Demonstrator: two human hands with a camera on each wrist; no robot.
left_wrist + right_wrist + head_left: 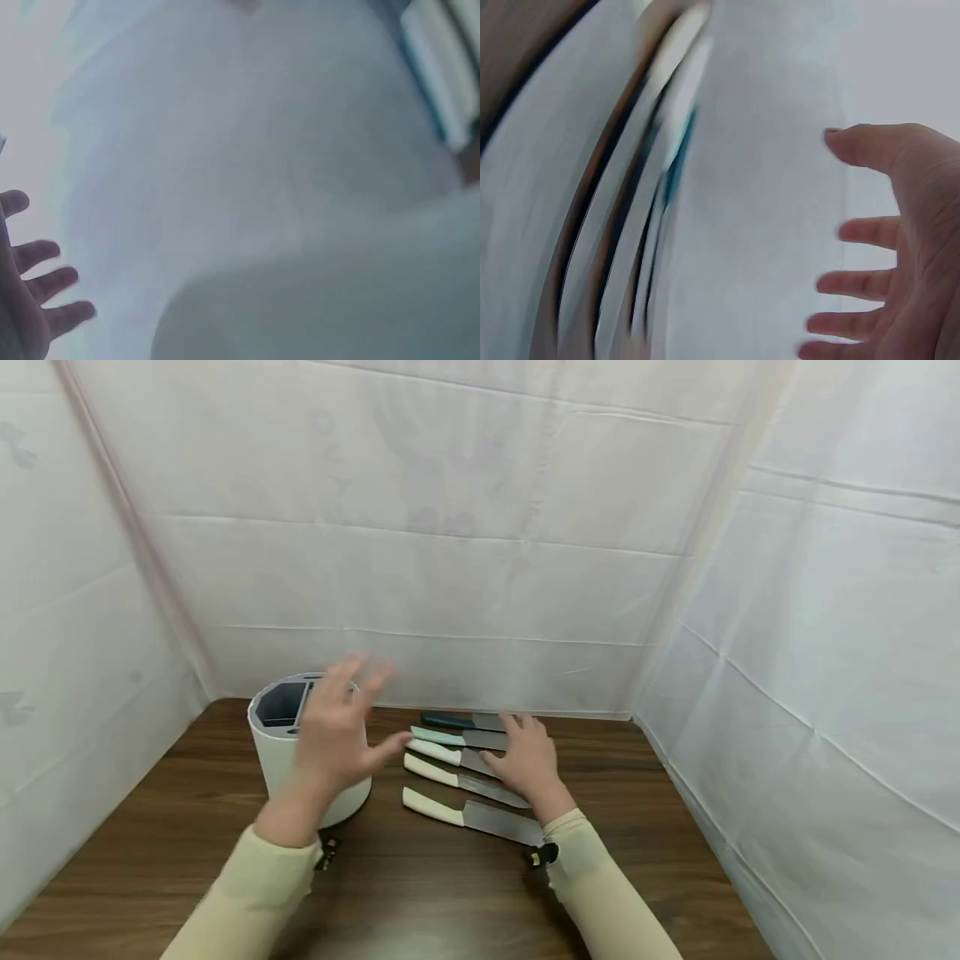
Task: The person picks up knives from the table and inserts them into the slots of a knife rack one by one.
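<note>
A white knife block [300, 752] stands on the left half of the wooden table [150, 827], near the back curtain. Its top is open, with grey slots visible inside.

The left hand [333, 727] is raised in front of the block, fingers spread and straight, holding nothing. It covers the block's right upper edge from the head view. The hand is blurred. The left wrist view shows only fingertips [45, 289] against a pale blur.

Just right of the block lie five knives in a row, handles pointing toward it, blades pointing away. Farthest back is the dark blue-handled knife [450, 721]. In front of it lies the pale green-handled knife [438, 737]. Three white-handled knives come next: the rear one [435, 751], the middle one [431, 770], and the front one [433, 808], which has the broadest blade.

The right hand [525, 760] lies low over the blades, to the right of the block, palm down, fingers extended and slightly apart. It grips nothing. It hides the blade ends of the rear knives; whether it touches them cannot be told. The right wrist view shows an open palm [900, 247] beside streaked blur.

White curtains [480, 527] enclose the table on three sides.
</note>
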